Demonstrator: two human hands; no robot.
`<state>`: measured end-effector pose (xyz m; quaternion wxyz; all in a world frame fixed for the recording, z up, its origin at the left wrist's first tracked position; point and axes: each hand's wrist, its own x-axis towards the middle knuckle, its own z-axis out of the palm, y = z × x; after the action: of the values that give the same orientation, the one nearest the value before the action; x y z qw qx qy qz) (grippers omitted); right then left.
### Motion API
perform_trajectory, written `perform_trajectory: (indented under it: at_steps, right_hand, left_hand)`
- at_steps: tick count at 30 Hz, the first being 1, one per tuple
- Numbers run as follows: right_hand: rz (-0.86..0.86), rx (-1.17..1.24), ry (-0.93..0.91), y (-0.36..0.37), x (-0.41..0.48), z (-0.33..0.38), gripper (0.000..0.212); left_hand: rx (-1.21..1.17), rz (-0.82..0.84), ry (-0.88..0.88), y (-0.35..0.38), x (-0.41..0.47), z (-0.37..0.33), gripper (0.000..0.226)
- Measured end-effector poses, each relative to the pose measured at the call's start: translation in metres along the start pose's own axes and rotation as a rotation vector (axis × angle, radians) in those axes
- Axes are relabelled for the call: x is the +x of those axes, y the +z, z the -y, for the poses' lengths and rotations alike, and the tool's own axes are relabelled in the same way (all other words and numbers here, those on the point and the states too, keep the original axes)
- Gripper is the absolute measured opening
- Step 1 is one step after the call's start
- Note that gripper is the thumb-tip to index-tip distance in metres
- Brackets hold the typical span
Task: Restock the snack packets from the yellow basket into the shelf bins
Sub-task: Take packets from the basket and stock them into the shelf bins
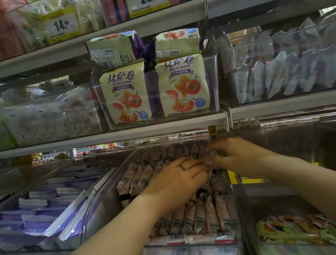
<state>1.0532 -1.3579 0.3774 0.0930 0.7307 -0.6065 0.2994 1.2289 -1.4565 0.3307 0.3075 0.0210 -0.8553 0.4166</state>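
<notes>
Spanning the whole view, the shelf (163,127) carries clear tubs, and the shelf bin (101,197) below its middle is where the snack packets (188,219) sit: slim pinkish sachets stood on edge in tight rows, barcodes up. The yellow basket cannot be made out. Both hands are inside that bin near its back. The left hand (177,177) lies over a row with its fingers (195,164) bent down among the packets; whether they grip one I cannot tell. The right hand (239,159) curls its fingers (212,149) to pinch the crinkled end of one packet. These look light, soft-walled and slick, probably with brittle contents, so squeezing the middle risks crushing. The crimped end seals seem the safest hold, sliding each packet in edgewise between its neighbours.
</notes>
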Motion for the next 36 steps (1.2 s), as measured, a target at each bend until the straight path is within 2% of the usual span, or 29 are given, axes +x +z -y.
perform_trajectory:
  at_steps: [4, 8, 12, 15, 18, 21, 24, 28, 33, 36]
  right_hand:
    - [-0.014, 0.021, 0.014, 0.0, -0.003, -0.001, 0.028]
    - [-0.021, 0.021, 0.016, 0.001, -0.003, -0.001, 0.026]
    - [-0.019, 0.044, 0.009, 0.003, -0.003, -0.003, 0.025]
    - [-0.028, 0.063, -0.003, 0.005, -0.001, -0.005, 0.024]
    - [-0.032, 0.074, -0.012, 0.007, 0.0, -0.008, 0.024]
    - [-0.036, 0.102, -0.007, 0.008, -0.001, -0.01, 0.025]
    - [-0.052, 0.131, -0.004, 0.009, -0.003, -0.009, 0.025]
    - [-0.026, 0.101, 0.013, 0.005, -0.004, -0.007, 0.025]
    - [0.057, -0.006, 0.021, -0.002, -0.007, 0.005, 0.025]
    - [0.018, -0.106, -0.034, -0.003, -0.012, 0.022, 0.024]
  left_hand:
    - [0.013, 0.05, -0.078, 0.001, -0.011, 0.007, 0.039]
    - [-0.059, 0.073, -0.064, -0.002, -0.009, 0.002, 0.028]
    - [-0.035, 0.212, -0.109, -0.005, -0.011, 0.0, 0.048]
    - [-0.023, 0.245, -0.244, -0.004, -0.004, -0.002, 0.041]
    - [-0.058, 0.318, -0.401, 0.004, 0.005, -0.005, 0.046]
    - [-0.037, 0.344, -0.386, 0.01, 0.009, -0.003, 0.051]
    - [-0.138, 0.394, -0.353, 0.008, 0.005, 0.002, 0.055]
    - [-0.264, 0.325, -0.369, -0.004, -0.003, -0.003, 0.06]
    - [-0.225, 0.289, -0.437, -0.018, -0.013, -0.017, 0.061]
    - [-0.2, 0.228, -0.542, -0.04, -0.027, -0.021, 0.056]
